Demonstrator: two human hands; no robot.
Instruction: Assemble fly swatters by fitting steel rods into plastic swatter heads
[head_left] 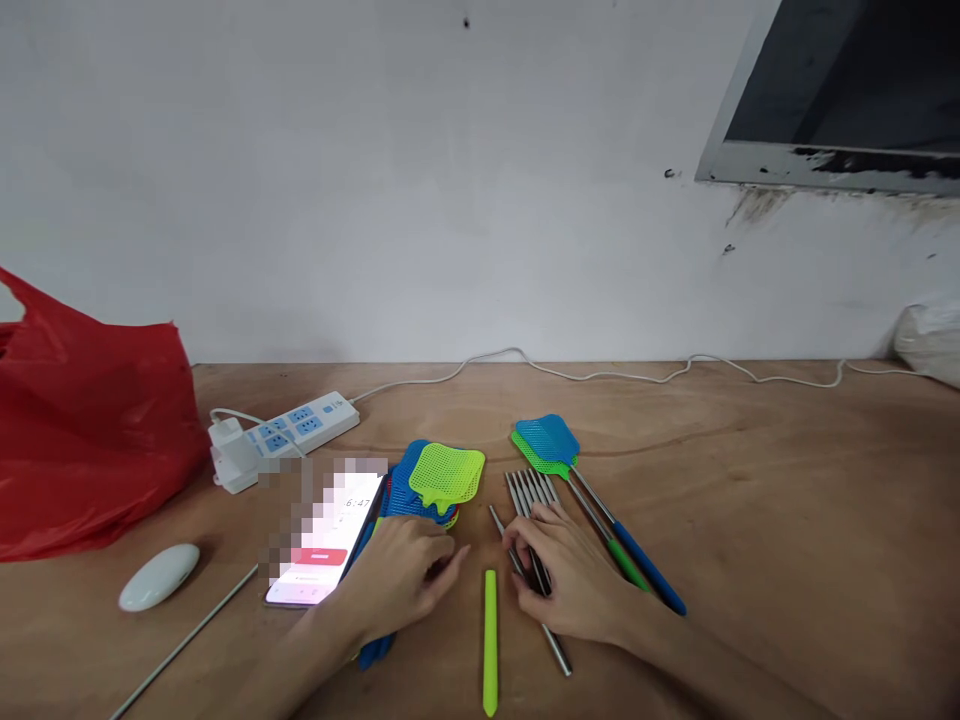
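Observation:
My left hand (409,570) rests over a pile of fly swatters, fingers bent and the thumb apart from them, with nothing visible between. Beyond it a yellow-green swatter head (448,475) lies on a blue swatter head (409,480); the lower part of the pile is partly hidden. My right hand (562,575) lies over several metal rods (529,488), its thumb and fingertips closed about one slanting metal rod (556,650). Between my hands, a yellow-green plastic handle (490,640) points toward me. Right of my right hand lie a blue fly swatter (547,440) and a green fly swatter (628,563).
A lit phone (322,555) lies beside my left forearm. Behind it stands a white power strip (322,418) with a plugged-in charger (234,455). At far left are a red plastic bag (90,430) and a white oval object (159,577). A cable (585,377) runs along the wall.

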